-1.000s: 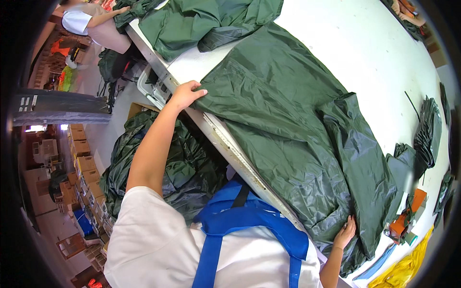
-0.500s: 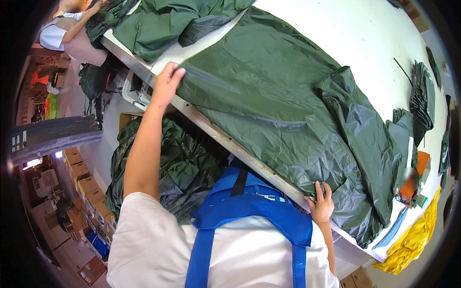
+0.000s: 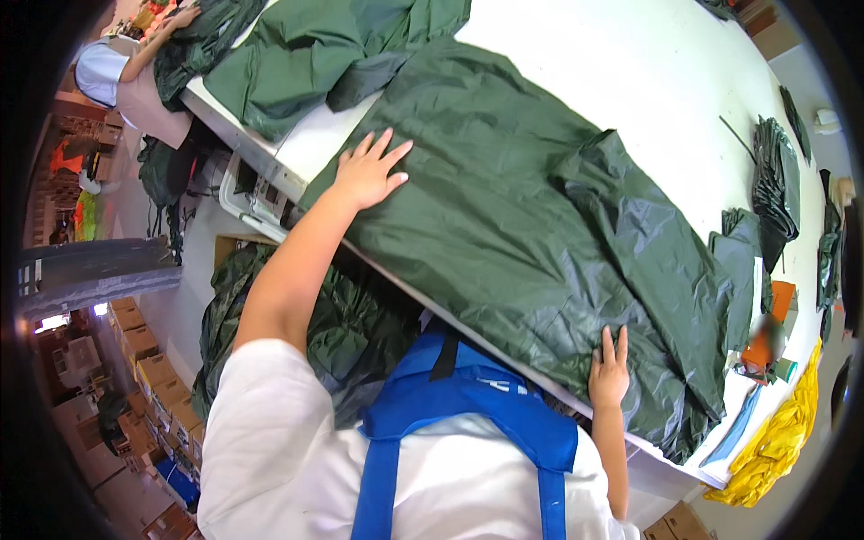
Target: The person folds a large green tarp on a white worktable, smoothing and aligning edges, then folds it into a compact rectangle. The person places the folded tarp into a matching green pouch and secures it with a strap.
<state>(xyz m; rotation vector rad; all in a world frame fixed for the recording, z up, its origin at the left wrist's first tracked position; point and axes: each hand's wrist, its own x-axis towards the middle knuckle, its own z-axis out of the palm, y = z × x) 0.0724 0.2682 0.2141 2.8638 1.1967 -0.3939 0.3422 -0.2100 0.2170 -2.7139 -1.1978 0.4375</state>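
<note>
A large dark green sheet of thin, shiny fabric (image 3: 468,198) lies spread over the white table (image 3: 558,54), reaching its near edge. My left hand (image 3: 367,173) rests flat on the sheet's left part, fingers spread, and holds nothing. Further right, my right hand (image 3: 609,371) lies on the fabric close to the near edge, its fingers stretched out. Bunched folds run along the sheet's right side. Beneath the table edge, in front of me, a heap of similar green fabric (image 3: 346,333) sits partly hidden by my left arm.
Another green fabric piece (image 3: 288,63) lies on the table at the far left, where a co-worker (image 3: 135,81) handles dark cloth. On the right are folded dark pieces (image 3: 776,175), an orange object (image 3: 781,306) and yellow fabric (image 3: 778,441). Cardboard boxes (image 3: 157,369) stand at left.
My left hand has let go of the sheet's edge and moved right onto it, opening flat. The near edge now covers the metal strip. My right hand has slid slightly further onto the fabric.
</note>
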